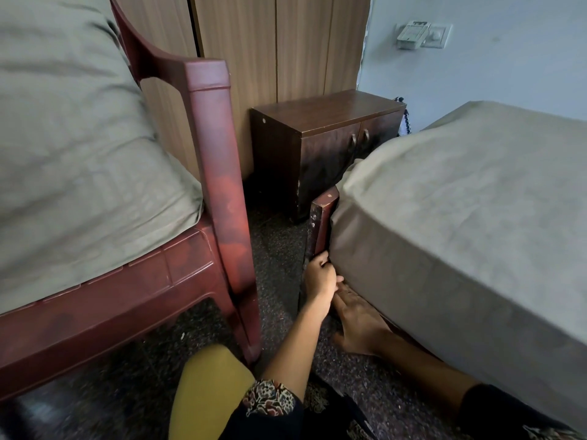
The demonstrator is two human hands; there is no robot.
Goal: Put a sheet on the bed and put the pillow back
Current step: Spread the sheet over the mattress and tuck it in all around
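The grey-green cloth sheet (460, 201) is covering the dark wooden-framed bed (320, 223) on the right. The grey-green pillow (79, 154) is waiting on the red-brown plastic chair (216, 173) at left. The left hand (320, 277) is curling at the bed's near corner; I cannot tell what it is holding. The right hand (359, 325) is lying flat, released, beneath the sheet's edge. Tugging hard is likely risking a loosened far corner or trapped fingers.

The pillow (79, 138) lies on the chair (219, 160) at 9 o'clock. The bed (444, 296), sheet (460, 201) on it, fills 3 o'clock, with floor (276, 249) between them. At 12 o'clock the cabinet (317, 147) stands between chair and bed, before the wardrobe (286, 42). The bed frame (322, 223) shows at centre; the left grip (320, 277) holds it, the right grip (359, 325) just beside, under the bed's edge.
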